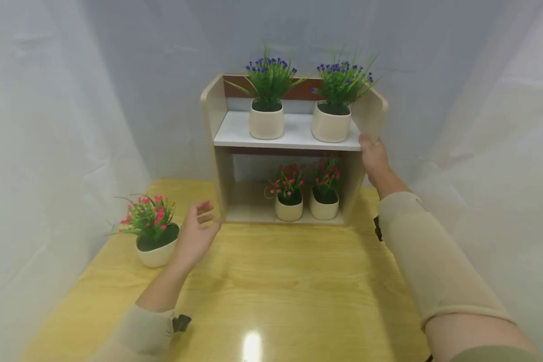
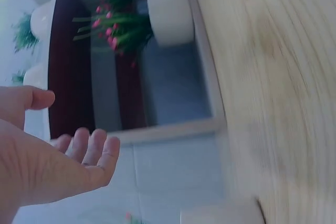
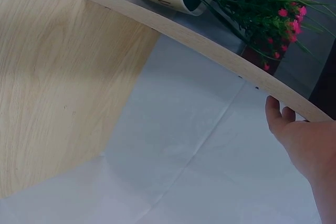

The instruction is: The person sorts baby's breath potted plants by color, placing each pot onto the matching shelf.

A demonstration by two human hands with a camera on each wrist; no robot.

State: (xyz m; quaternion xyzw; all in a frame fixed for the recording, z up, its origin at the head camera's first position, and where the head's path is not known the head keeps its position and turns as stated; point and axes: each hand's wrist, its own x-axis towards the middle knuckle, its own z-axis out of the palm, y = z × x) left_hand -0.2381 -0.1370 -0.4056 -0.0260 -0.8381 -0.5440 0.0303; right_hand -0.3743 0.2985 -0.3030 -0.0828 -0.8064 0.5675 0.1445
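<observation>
A two-tier wooden shelf (image 1: 287,145) stands at the back of the table. My right hand (image 1: 374,158) grips its right side panel (image 3: 210,51) at the front edge, near the upper board; fingertips show along the panel's outer face in the right wrist view. My left hand (image 1: 196,236) hangs in the air left of the shelf, fingers loosely bent and holding nothing. Close beside it, on the table, is a potted plant with pink flowers (image 1: 156,251). Two more pink-flowered potted plants (image 1: 289,208) (image 1: 324,207) sit on the lower tier, towards the right.
On the upper tier stand two potted plants with blue-purple flowers (image 1: 266,123) (image 1: 331,125). The yellow wooden table (image 1: 276,281) extends in front of the shelf. Pale sheeting (image 1: 50,151) encloses the table at the back and sides.
</observation>
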